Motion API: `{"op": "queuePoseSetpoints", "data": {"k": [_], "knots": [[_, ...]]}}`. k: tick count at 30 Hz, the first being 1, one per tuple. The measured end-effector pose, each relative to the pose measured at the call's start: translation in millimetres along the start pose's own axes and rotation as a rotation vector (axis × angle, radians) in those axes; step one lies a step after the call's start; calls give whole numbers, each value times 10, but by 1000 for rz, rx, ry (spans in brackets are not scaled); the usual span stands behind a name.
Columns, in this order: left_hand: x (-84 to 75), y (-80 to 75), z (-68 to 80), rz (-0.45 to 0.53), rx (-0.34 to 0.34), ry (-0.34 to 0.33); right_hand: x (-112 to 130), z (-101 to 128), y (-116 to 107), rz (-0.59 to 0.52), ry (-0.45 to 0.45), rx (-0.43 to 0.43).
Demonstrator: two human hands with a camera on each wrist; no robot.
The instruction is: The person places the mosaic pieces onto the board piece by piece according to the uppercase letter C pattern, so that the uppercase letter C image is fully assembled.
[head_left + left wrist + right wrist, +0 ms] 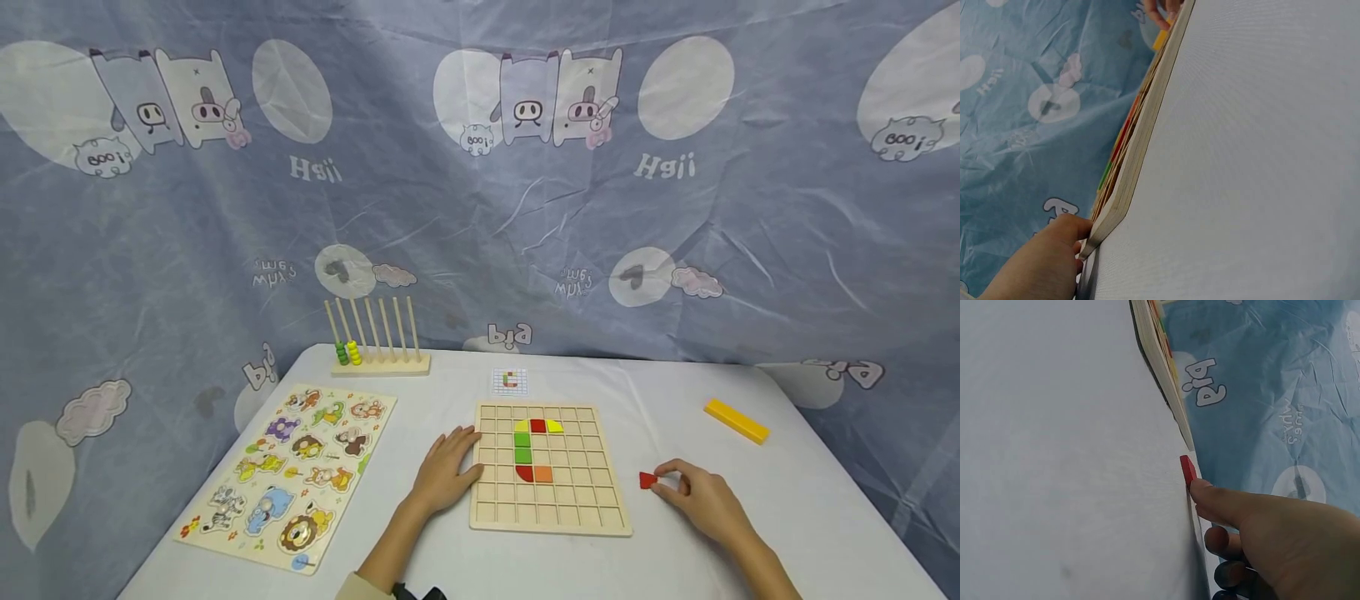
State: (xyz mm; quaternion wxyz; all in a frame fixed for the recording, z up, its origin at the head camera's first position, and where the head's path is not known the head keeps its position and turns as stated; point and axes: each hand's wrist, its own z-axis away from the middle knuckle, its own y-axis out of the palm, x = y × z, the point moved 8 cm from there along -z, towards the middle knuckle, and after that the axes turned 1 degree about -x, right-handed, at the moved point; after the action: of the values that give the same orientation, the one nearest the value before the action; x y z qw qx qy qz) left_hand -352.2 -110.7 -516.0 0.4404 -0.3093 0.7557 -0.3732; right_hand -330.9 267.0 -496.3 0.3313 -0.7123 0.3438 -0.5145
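In the head view my right hand [707, 502] pinches a small red tile [647, 481] between thumb and fingertips, to the right of a wooden grid board [577, 505]. The right wrist view shows that red tile [1187, 469] sticking out past the thumb. My left hand [444, 475] rests at the board's left edge, thumb and fingers extended and touching it. On the board lie two yellow curved tiles, a red square [537, 426], green squares [522, 447], a red rounded tile [524, 473] and an orange square [543, 474], forming a C-like shape.
Behind the board lies a small pattern card [510, 382]. An animal puzzle board [341, 458] is at the left, with a peg rack [381, 364] holding green and yellow beads behind it. A yellow bar [737, 421] lies at the right. Patterned cloth [480, 208] hangs behind the table.
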Motion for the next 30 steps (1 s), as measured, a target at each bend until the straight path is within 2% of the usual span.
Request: {"op": "queuePoseSetpoints", "data": {"k": [5, 12, 20, 30], "knots": [[-1, -10, -10, -10, -3, 8, -33, -3, -6, 25, 38, -21], [-13, -9, 1, -8, -14, 30, 20, -2, 45, 18, 58, 6], [7, 21, 13, -11, 6, 2, 105, 17, 64, 71, 89, 2], [2, 17, 10, -5, 0, 8, 180, 16, 88, 109, 82, -52]]}}
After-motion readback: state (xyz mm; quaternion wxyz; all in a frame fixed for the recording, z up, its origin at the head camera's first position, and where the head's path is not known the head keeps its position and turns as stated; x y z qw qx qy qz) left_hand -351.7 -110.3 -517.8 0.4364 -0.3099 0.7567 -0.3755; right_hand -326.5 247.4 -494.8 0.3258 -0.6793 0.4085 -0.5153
